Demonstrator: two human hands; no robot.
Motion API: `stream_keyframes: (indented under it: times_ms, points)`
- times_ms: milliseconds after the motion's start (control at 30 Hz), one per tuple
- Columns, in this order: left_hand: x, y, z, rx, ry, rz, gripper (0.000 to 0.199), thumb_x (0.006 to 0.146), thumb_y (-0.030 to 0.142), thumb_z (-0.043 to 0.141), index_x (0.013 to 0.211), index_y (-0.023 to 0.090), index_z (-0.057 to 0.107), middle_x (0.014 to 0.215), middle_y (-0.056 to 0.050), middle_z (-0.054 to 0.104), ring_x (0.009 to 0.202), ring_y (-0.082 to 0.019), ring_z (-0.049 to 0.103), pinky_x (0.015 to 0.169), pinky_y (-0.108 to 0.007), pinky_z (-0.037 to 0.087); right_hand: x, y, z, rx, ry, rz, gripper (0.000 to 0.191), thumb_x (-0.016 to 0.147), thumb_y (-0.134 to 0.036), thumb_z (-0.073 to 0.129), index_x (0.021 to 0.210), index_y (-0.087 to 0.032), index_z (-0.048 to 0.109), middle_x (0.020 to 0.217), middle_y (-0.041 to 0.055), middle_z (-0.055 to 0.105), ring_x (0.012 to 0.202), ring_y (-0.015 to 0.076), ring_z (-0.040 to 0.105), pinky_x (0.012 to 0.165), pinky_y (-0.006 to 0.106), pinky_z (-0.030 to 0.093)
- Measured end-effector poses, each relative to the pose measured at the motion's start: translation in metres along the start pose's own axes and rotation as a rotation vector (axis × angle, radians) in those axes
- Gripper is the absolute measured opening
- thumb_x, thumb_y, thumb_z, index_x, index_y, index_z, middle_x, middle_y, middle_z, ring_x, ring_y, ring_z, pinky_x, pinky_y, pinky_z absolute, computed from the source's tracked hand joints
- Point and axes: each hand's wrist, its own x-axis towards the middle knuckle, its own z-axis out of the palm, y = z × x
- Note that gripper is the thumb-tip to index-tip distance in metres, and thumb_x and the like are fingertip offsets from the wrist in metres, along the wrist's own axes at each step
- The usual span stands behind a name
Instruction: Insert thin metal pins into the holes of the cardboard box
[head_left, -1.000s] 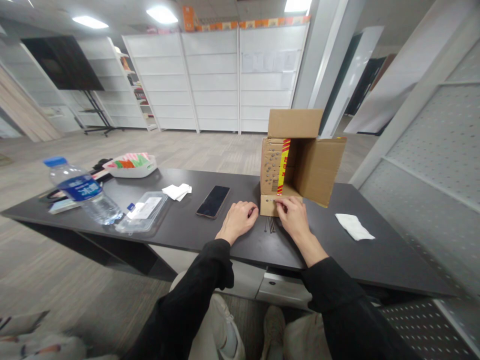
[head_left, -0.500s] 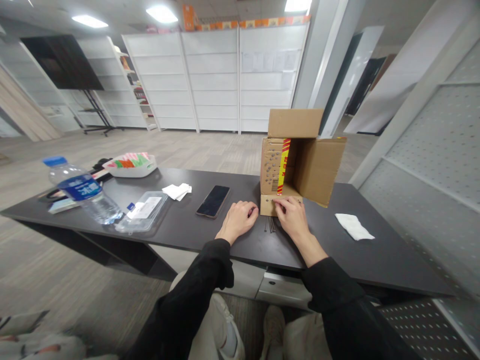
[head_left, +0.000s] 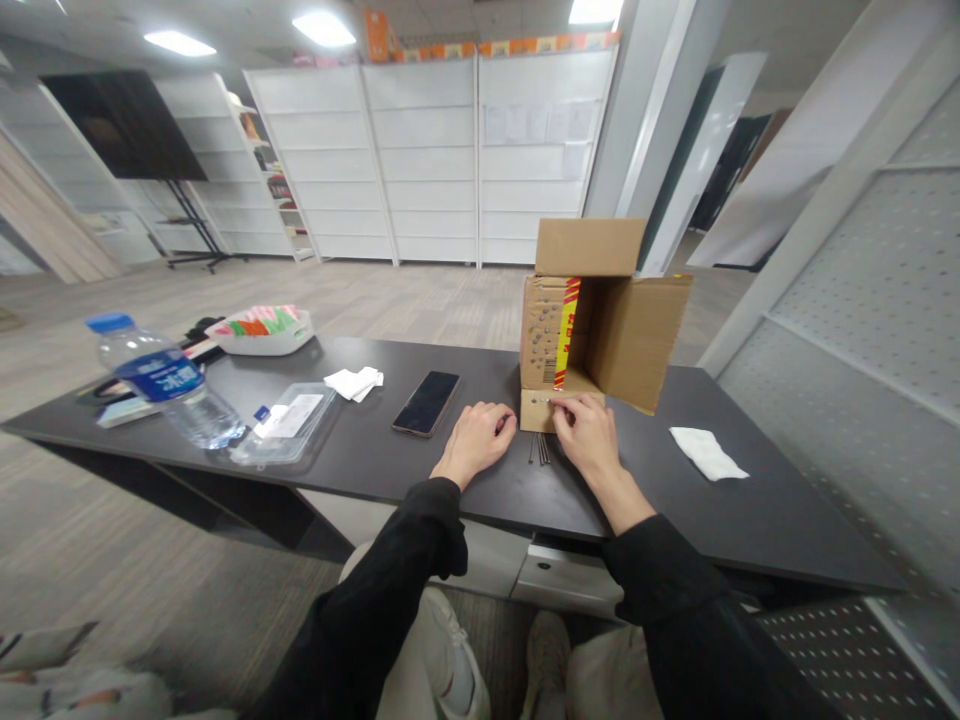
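An open cardboard box (head_left: 634, 340) stands on the dark desk, with several small round heads in its left side and a few more on its lower front flap (head_left: 536, 412). My right hand (head_left: 589, 430) is at that flap, thumb and fingertips pinched together; whatever is between them is too small to name. Left of the flap, my left hand (head_left: 476, 440) rests on the desk with its fingers curled round something dark that I cannot make out. Several long nails (head_left: 543, 450) lie on the desk between my hands.
A phone (head_left: 426, 403) lies left of my left hand. Further left are a folded tissue (head_left: 354, 383), a clear plastic case (head_left: 289, 425), a water bottle (head_left: 169, 380) and a white tray (head_left: 266, 335). Another tissue (head_left: 709, 453) lies on the right of the desk (head_left: 780, 510).
The fingertips of my right hand have shifted very slightly to the right along the flap. My left hand and the box look the same.
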Motion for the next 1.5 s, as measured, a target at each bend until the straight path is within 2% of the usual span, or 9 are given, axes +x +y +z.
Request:
stream_keyframes:
  times_ms: [767, 1033, 1500]
  points:
    - [-0.0002, 0.002, -0.0023, -0.01, -0.014, -0.006, 0.024, 0.096, 0.03, 0.045, 0.094, 0.023, 0.068, 0.089, -0.003, 0.071, 0.087, -0.019, 0.061, 0.08, -0.031, 0.041, -0.0014, 0.0002, 0.0011, 0.038, -0.032, -0.05, 0.029, 0.09, -0.022, 0.049, 0.103, -0.022, 0.076, 0.094, 0.0062, 0.071, 0.089, 0.022, 0.062, 0.082, 0.035, 0.038]
    - [-0.0001, 0.0031, -0.0033, -0.005, -0.019, -0.013, 0.024, 0.096, 0.03, 0.045, 0.094, 0.023, 0.068, 0.089, -0.003, 0.071, 0.087, -0.019, 0.061, 0.079, -0.031, 0.041, -0.0029, -0.0041, 0.0003, 0.019, -0.041, -0.075, 0.029, 0.091, -0.023, 0.05, 0.101, -0.023, 0.076, 0.094, 0.0066, 0.071, 0.091, 0.0222, 0.062, 0.087, 0.037, 0.038]
    - [0.0001, 0.0018, -0.0022, -0.014, -0.019, -0.013, 0.024, 0.096, 0.031, 0.045, 0.095, 0.023, 0.068, 0.088, -0.003, 0.071, 0.087, -0.019, 0.061, 0.08, -0.032, 0.041, -0.0033, -0.0028, -0.0026, -0.036, -0.019, -0.01, 0.031, 0.089, -0.023, 0.048, 0.103, -0.023, 0.076, 0.097, 0.006, 0.072, 0.089, 0.0221, 0.062, 0.079, 0.035, 0.037]
